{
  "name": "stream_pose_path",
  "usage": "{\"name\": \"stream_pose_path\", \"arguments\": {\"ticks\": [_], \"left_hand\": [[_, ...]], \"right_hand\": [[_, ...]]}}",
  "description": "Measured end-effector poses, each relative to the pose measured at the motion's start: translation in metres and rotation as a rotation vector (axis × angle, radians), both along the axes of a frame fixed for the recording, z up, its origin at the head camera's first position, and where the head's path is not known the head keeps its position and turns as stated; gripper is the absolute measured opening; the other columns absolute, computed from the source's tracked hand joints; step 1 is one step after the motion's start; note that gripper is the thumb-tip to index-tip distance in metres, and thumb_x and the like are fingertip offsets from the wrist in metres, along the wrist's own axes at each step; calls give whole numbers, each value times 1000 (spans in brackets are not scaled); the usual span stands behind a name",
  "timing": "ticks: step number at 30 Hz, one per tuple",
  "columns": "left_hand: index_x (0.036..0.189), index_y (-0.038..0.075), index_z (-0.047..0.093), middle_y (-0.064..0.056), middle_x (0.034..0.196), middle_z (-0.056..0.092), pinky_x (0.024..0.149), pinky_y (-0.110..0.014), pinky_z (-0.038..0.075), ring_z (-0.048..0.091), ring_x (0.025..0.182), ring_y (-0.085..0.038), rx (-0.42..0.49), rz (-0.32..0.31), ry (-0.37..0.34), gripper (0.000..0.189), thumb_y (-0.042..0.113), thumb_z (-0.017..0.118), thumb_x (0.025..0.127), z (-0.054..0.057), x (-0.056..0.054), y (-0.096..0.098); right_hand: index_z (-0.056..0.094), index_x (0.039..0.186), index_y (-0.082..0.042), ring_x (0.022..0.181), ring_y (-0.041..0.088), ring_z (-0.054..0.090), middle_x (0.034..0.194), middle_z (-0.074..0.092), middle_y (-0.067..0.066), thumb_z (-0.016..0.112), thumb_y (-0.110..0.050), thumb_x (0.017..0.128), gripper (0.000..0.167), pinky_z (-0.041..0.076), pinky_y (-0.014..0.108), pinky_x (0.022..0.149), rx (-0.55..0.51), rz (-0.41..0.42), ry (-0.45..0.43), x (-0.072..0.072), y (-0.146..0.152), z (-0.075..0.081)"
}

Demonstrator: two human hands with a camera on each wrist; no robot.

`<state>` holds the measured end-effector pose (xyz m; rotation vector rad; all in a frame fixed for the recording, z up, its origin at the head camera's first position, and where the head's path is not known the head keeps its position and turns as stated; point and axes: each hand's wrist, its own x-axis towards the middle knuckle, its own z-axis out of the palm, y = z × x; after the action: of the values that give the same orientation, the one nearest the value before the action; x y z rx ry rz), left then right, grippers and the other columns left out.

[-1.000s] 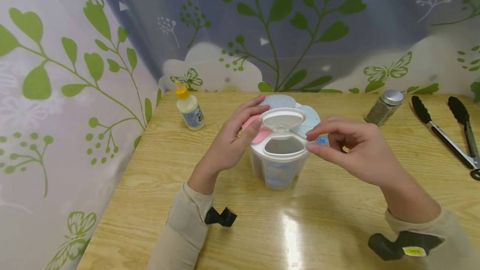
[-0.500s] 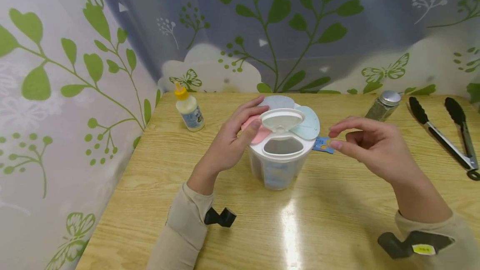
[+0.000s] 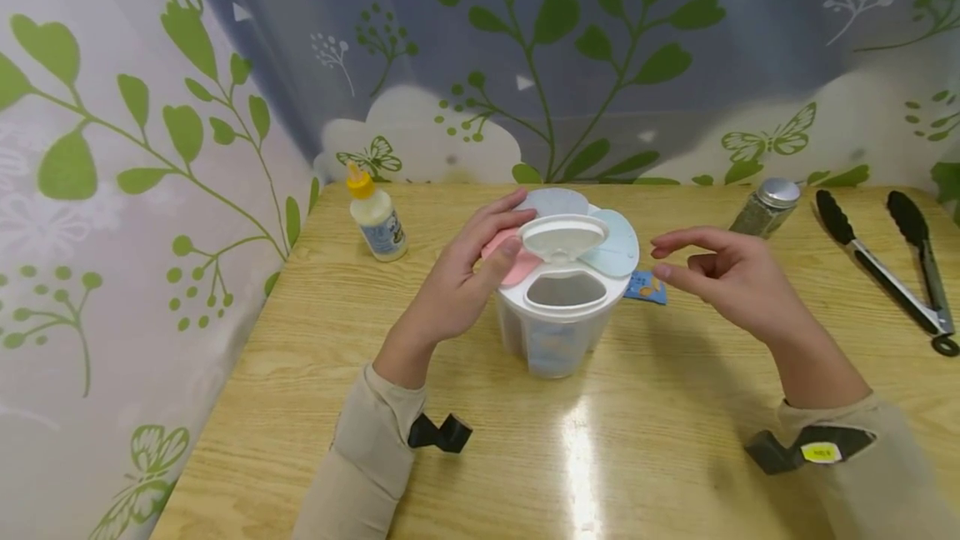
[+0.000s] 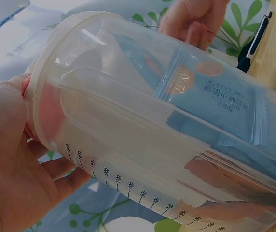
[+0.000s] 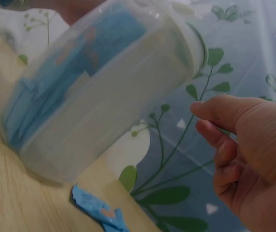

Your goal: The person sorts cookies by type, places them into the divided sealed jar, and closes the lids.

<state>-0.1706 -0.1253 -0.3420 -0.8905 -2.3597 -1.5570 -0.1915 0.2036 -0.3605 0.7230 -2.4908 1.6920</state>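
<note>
A clear storage container (image 3: pixel 555 344) with compartments stands upright on the table. Its petal-like lid has pink, grey and light-blue covers, and the white front flap (image 3: pixel 564 238) is raised over an opening. Blue snack packets (image 4: pixel 220 96) fill the front compartment, and brown wrappers (image 4: pixel 225 179) lie low in another. My left hand (image 3: pixel 468 273) grips the lid's left side, fingers across the pink and grey covers. To the right of the container, my right hand (image 3: pixel 723 277) hovers empty, thumb and forefinger apart. A blue snack packet (image 3: pixel 647 287) lies on the table beside the container, left of that hand.
A glue bottle (image 3: pixel 377 219) with a yellow cap stands at the back left. Behind my right hand is a glass jar (image 3: pixel 767 208) of dried herbs. Black-tipped tongs (image 3: pixel 888 265) lie spread at the far right. Patterned cloth (image 3: pixel 600 65) hangs behind the table.
My right hand has moved right, away from the container's lid, bringing the blue packet on the table into fuller view. My left hand and the container have stayed in place.
</note>
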Motion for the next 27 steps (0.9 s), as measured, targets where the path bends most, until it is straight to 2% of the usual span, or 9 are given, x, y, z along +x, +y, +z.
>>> {"name": "stream_pose_path", "arguments": {"ticks": [10, 13, 15, 19, 21, 25, 27], "left_hand": [[142, 9, 54, 1, 160, 36, 121, -41, 30, 32, 149, -11, 7, -2, 1, 61, 55, 36, 105, 0, 0, 0], [142, 10, 54, 3, 160, 36, 121, -41, 30, 32, 149, -11, 6, 2, -2, 61, 54, 36, 105, 0, 0, 0], [142, 10, 54, 3, 160, 36, 121, -41, 30, 32, 149, -11, 5, 2, -4, 60, 54, 37, 105, 0, 0, 0], [142, 9, 54, 1, 161, 36, 121, -41, 30, 32, 149, -11, 7, -3, -6, 61, 54, 37, 105, 0, 0, 0], [142, 9, 54, -2, 161, 36, 121, -42, 30, 32, 149, -11, 11, -8, -5, 61, 54, 37, 105, 0, 0, 0], [142, 9, 54, -2, 161, 36, 121, -41, 31, 32, 149, -11, 11, -6, -3, 61, 54, 37, 105, 0, 0, 0], [142, 9, 54, -2, 160, 36, 121, -41, 31, 32, 149, -11, 12, -5, -2, 61, 54, 37, 105, 0, 0, 0]], "right_hand": [[65, 128, -7, 43, 12, 34, 111, 69, -20, 72, -19, 93, 37, 34, 32, 41, 125, -63, -169, -20, 12, -34], [65, 129, -10, 44, 10, 34, 113, 67, -21, 73, -22, 93, 39, 35, 30, 43, 170, -61, -182, -25, 14, -45], [66, 129, -12, 44, 9, 33, 116, 68, -15, 73, -22, 93, 39, 35, 29, 43, 198, -54, -180, -28, 14, -52], [66, 130, -13, 43, 6, 29, 121, 69, 5, 75, -22, 92, 41, 35, 27, 42, 261, -35, -159, -31, 15, -63], [64, 132, -12, 43, 5, 27, 113, 71, 11, 75, -21, 91, 43, 34, 27, 41, 287, -24, -153, -32, 17, -68], [62, 134, -11, 41, 3, 26, 74, 68, 8, 75, -22, 91, 46, 32, 26, 38, 338, -33, -154, -35, 19, -75], [62, 134, -10, 41, 2, 25, 70, 67, 7, 75, -23, 91, 47, 33, 24, 39, 357, -47, -150, -37, 19, -78]]}}
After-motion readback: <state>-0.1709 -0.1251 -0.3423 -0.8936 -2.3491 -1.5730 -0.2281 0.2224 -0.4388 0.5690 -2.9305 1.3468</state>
